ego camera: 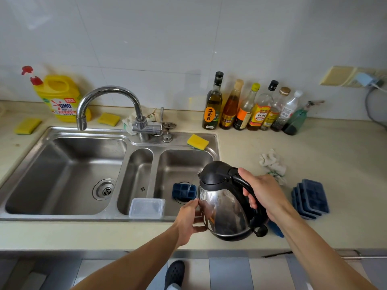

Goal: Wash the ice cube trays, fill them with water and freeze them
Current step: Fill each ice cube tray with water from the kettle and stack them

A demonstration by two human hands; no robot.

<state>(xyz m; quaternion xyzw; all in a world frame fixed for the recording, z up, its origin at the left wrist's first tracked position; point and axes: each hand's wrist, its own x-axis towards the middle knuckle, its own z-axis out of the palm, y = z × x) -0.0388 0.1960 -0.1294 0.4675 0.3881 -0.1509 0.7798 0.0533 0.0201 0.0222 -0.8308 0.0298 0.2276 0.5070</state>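
— Where is a hand finding room here?
— The large left basin is lying open under the faucet.
— And the right basin?
— The kettle is hanging over its front right corner, blocking the way to the blue tray. A clear box is sitting at the narrow middle basin's front.
— The counter's right side?
— A crumpled cloth and stacked trays are crowding the front; bottles are lining the back edge, leaving open surface between.

Right hand grips black handle of tilted stainless-steel electric kettle; left hand rests against its side. Thin water stream falls onto dark blue ice cube tray in right steel sink basin.
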